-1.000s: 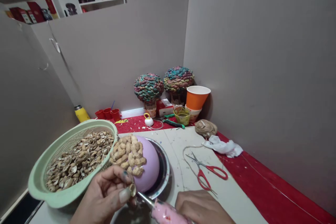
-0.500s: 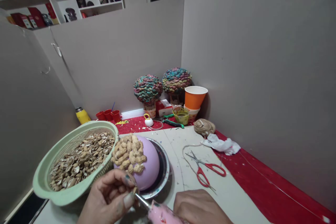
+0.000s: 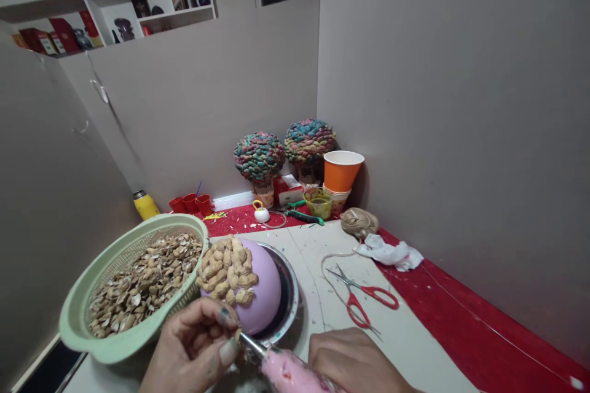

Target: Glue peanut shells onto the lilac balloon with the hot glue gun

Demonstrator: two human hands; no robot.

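My left hand (image 3: 193, 341) is closed in a pinch on a small peanut shell (image 3: 238, 334), mostly covered by the fingertips. The metal nozzle of a pink hot glue gun (image 3: 288, 369) meets the shell. Around the gun's body my right hand (image 3: 354, 359) is closed; the fingers are partly hidden. Just beyond the left hand, a purple ball (image 3: 265, 282) rests in a metal bowl (image 3: 295, 301). Peanut shells (image 3: 228, 270) cover the ball's upper left side. At left, a green colander (image 3: 69, 319) holds many loose shells (image 3: 142, 282).
Red-handled scissors (image 3: 362, 295) lie open at right, near a twine ball (image 3: 359, 222) and white tissue (image 3: 391, 252). Behind stand two colourful shell-covered trees (image 3: 259, 156), orange cups (image 3: 343, 172), green-handled pliers (image 3: 304, 217), glue sticks (image 3: 233, 199), red cups (image 3: 190, 202) and a yellow bottle (image 3: 145, 204).
The glue gun and my right hand have shifted very slightly right. My left hand keeps its pinch on the peanut shell at the nozzle.
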